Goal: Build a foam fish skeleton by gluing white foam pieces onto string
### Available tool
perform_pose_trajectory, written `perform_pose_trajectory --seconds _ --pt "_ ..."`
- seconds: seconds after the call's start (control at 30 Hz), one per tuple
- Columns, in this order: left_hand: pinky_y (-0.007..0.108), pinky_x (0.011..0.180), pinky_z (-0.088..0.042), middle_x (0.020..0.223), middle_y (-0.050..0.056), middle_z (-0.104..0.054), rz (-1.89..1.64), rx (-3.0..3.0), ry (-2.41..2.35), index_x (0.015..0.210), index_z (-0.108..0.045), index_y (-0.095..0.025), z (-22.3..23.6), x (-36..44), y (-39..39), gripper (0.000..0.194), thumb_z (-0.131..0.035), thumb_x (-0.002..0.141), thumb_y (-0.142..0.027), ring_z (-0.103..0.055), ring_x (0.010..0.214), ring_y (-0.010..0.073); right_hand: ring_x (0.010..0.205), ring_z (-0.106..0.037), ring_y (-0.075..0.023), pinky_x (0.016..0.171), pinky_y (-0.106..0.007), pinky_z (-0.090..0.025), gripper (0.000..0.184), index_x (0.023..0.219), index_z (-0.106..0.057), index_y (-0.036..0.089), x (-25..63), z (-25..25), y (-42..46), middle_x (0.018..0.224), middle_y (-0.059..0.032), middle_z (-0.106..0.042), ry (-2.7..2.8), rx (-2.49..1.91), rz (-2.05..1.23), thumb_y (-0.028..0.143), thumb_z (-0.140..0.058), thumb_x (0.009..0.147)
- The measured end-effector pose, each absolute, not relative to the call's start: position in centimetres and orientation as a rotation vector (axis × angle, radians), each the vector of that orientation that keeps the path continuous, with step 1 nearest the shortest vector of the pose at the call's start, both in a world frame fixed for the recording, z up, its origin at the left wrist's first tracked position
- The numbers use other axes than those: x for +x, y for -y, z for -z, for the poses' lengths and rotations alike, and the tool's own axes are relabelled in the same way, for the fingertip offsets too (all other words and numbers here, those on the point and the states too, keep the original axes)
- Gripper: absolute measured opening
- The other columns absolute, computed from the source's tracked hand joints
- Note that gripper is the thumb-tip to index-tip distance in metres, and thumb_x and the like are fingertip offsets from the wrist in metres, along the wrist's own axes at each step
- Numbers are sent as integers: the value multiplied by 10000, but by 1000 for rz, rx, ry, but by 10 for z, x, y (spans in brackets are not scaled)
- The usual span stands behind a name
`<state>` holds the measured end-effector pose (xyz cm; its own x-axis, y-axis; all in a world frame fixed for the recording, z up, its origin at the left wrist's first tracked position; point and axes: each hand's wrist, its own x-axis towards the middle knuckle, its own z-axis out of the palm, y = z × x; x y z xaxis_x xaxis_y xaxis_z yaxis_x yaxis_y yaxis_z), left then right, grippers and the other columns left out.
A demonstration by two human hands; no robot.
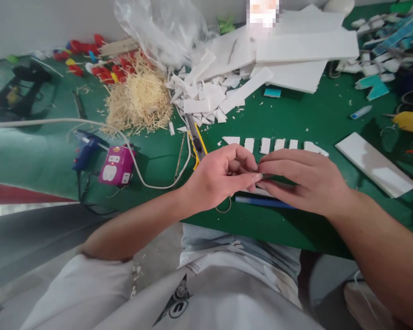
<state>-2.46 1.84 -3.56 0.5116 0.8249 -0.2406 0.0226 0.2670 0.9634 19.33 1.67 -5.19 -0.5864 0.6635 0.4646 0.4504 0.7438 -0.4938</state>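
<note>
My left hand [220, 178] and my right hand [303, 178] meet fingertip to fingertip just above the near edge of the green table [296, 119]. Both are closed in a pinch on a small thin item between them that I cannot make out. Under my right hand lies a blue pen [265, 201]. A small metal ring [223, 208] hangs below my left hand. Just beyond the hands, several small white foam pieces [275, 145] lie in a row.
A yellow utility knife [197, 144] lies left of the row. A pink power strip [117, 166] and blue glue gun [84, 151] sit at left, with a white cable. Straw pile [139, 101], foam scraps and white boards [296, 50] are behind. A white strip [375, 164] lies right.
</note>
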Motion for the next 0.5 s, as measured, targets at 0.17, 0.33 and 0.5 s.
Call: perform_pose_trajectory --seconds 0.17,0.33,0.5 --pt "139 486 -446 636 -47 -691 -679 1226 -872 916 -581 -197 41 -22 -21 159 -727 854 -185 -631 568 66 743 -751 -170 651 -309 -608 212 851 -723 322 195 48 -14 885 -7 -810 2254 -986 -542 307 -570 998" --pt "151 421 -348 558 -65 -562 -564 1418 -1040 828 -687 -173 35 -44 -16 77 -717 862 -235 -476 469 48 767 -755 -216 679 -398 -609 149 868 -723 333 205 44 -9 858 1 -798 2040 -1235 -278 309 -627 978" --pt "180 374 -239 455 -76 -467 -621 1618 -1189 774 -783 -207 23 -90 -5 178 -675 913 -232 -340 403 46 724 -734 -201 637 -371 -570 89 871 -732 346 222 42 -11 843 14 -793 1993 -1231 -154 304 -709 946"
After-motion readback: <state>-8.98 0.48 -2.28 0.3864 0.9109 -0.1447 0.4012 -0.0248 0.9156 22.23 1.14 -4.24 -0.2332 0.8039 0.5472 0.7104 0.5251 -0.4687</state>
